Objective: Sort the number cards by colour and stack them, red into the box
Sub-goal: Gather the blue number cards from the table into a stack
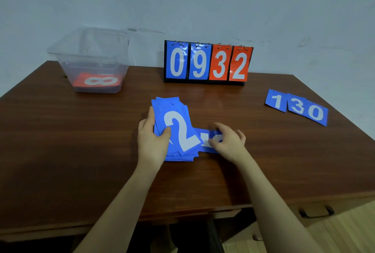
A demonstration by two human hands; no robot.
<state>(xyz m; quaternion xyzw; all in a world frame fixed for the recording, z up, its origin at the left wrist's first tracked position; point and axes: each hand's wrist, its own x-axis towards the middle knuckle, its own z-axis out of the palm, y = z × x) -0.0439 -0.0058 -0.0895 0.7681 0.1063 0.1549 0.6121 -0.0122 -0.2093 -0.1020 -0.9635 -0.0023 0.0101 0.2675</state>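
Head view: blue stack (178,129) lengthwise away, seemingly.

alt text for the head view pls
Left hand grips a blue card stack topped by a 2; right hand pinches another blue card beside it. Red cards sit in the clear box.

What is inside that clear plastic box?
The clear box holds a red card with a white 8, lying flat on the bottom. Whether more cards lie beneath it cannot be seen.
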